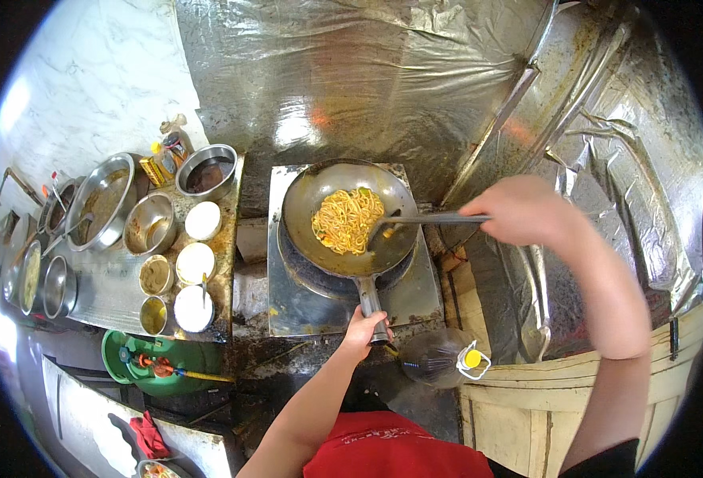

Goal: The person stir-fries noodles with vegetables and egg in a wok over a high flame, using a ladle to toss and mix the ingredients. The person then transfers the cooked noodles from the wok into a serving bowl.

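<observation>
A steel wok (298, 206) sits tilted over the burner of a metal stove (351, 316). My left hand (366, 331) is wrapped around its tubular handle (367, 293). Stir-fried noodles (348, 221) with bits of vegetable lie heaped in the middle of the wok. From the right, my right hand (513, 209), slightly blurred, grips the long handle of a wok ladle or spatula (435, 219). The tool's dark head reaches into the wok at the right edge of the noodles, with a few loose pieces beside it.
On the left counter stand several steel bowls (208, 173), white tubs of seasoning (196, 263) and sauce bottles (163, 156). Below it is a green gas cylinder (172, 382) with a hose. A large plastic jug (432, 358) with a yellow cap stands right of my left hand. Foil-covered walls (357, 77) rise behind the stove.
</observation>
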Available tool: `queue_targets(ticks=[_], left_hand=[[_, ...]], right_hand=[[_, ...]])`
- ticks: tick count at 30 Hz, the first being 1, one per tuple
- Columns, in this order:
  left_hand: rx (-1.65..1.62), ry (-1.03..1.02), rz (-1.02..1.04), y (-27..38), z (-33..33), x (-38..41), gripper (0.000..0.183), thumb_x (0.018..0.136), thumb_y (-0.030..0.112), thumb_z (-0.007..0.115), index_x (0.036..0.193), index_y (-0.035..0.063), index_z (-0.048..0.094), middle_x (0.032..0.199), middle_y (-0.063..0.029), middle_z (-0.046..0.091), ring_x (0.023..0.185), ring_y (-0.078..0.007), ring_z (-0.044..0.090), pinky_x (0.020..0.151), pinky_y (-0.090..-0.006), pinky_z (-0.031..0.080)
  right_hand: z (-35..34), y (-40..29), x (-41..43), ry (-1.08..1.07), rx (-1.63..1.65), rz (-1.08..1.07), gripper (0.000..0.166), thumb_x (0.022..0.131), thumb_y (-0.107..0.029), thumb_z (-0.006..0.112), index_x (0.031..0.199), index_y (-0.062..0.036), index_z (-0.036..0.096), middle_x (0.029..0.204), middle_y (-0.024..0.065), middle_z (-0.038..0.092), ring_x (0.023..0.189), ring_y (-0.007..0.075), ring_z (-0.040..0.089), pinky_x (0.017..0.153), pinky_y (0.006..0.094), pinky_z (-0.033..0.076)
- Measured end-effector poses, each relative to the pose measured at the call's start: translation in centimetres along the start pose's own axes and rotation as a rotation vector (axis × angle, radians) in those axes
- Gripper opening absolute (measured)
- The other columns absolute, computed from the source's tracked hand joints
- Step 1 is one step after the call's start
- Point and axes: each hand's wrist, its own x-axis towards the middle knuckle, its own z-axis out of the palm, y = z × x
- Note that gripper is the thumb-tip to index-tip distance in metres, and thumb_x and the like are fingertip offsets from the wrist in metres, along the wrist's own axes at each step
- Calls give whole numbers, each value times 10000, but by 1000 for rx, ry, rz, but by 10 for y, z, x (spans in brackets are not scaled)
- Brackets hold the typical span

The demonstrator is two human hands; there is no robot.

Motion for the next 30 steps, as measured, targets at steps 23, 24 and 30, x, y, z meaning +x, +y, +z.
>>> queue_targets(ticks=[23,24,30], left_hand=[[-287,-14,-197,12,2,-1,172,736,121,551,791,61,399,649,-76,488,541,-186,497,510,-330,452],[-312,-20,-201,18,4,-7,174,735,116,550,789,56,396,648,-79,485,538,-187,494,509,-325,451],[-421,-15,-255,36,18,-56,203,716,94,559,821,38,394,652,-91,473,521,-177,471,507,-297,439]], right_hand=[[382,-94,-32,138,1556,483,256,848,-312,466,756,-75,436,504,4,415,364,91,383,338,241,311],[391,-91,-30,219,1488,417,257,849,-311,464,755,-74,435,501,4,410,363,91,382,337,240,310],[406,-86,-63,218,1303,454,404,814,-400,457,868,-5,522,729,206,565,707,375,548,622,422,416]])
